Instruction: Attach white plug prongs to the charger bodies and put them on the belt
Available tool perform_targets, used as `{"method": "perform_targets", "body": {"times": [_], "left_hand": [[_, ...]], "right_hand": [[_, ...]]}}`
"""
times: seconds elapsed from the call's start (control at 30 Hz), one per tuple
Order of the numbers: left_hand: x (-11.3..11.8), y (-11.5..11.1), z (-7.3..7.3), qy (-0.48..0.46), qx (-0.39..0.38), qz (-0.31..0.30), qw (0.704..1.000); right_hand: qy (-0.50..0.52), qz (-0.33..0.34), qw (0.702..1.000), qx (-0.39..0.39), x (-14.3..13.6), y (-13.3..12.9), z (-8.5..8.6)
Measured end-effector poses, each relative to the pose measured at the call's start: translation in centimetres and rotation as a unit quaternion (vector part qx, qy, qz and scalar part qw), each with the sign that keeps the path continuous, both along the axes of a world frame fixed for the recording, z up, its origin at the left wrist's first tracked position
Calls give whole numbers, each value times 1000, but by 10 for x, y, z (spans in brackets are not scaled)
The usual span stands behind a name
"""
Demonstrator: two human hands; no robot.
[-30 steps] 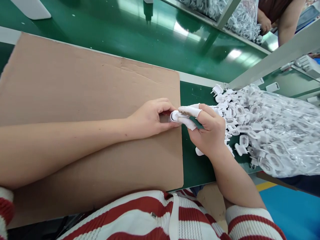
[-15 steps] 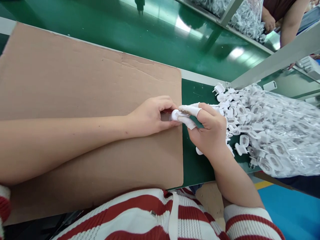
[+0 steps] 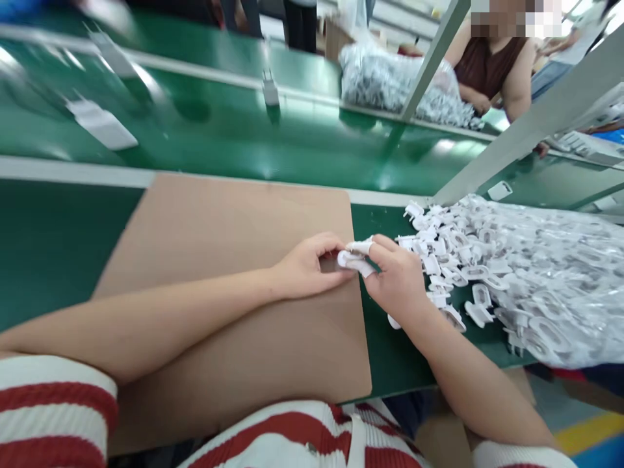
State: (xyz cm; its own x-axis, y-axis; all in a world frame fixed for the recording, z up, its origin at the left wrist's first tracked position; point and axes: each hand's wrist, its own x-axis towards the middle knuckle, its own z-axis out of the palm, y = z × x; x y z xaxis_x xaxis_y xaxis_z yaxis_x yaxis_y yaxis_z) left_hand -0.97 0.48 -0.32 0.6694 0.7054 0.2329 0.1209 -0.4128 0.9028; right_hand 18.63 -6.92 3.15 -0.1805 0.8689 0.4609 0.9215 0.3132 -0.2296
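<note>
Over the right edge of a brown cardboard sheet, my two hands meet at one small white plastic part with a rounded end. My right hand, its thumb and index finger wrapped in white coverings, pinches the part. From the other side my left hand curls round it, thumb and fingertips closed at the part and a gap showing inside the curl. Fingers hide most of the part. Just right of my right hand lies a heap of white plastic plug parts, some with pins showing.
A clear plastic bag full of similar parts lies at the right. Beyond the cardboard, a green belt carries white plug adapters. A slanted metal post rises at the right. A co-worker is at the far side beside another filled bag.
The view has tilted up and shifted left, showing more of the belt, adapters and people beyond. Both hands stay together at the white part, with little change in grip.
</note>
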Motion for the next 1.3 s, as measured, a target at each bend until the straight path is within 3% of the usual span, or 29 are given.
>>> {"method": "perform_targets", "body": {"times": [0.13,0.3,0.5,0.7,0.83,0.97,1.07,1.17,1.3], "left_hand": [[-7,8,8,2,-55,-81,995],[-11,12,14,56,-93,-91,990],[-10,14,9,62,-135,-50,988],[-6,1,2,57,-30,-26,998],[-1,6,1,89,-20,20,996],[4,47,6,131,-1,166,977],[7,99,8,148,21,264,953],[9,151,9,155,54,339,926],[9,198,10,182,82,405,892]], "right_hand": [[15,20,1000,-13,1,1,0],[-1,16,999,-45,3,-5,0],[35,18,996,-80,2,-4,0],[155,30,981,-111,4,-4,-3],[194,2,971,-141,20,4,0],[50,-137,978,-147,45,17,2],[-42,-249,938,-238,58,24,2],[-57,-269,912,-304,64,27,5],[-61,-243,923,-291,62,27,11]]}}
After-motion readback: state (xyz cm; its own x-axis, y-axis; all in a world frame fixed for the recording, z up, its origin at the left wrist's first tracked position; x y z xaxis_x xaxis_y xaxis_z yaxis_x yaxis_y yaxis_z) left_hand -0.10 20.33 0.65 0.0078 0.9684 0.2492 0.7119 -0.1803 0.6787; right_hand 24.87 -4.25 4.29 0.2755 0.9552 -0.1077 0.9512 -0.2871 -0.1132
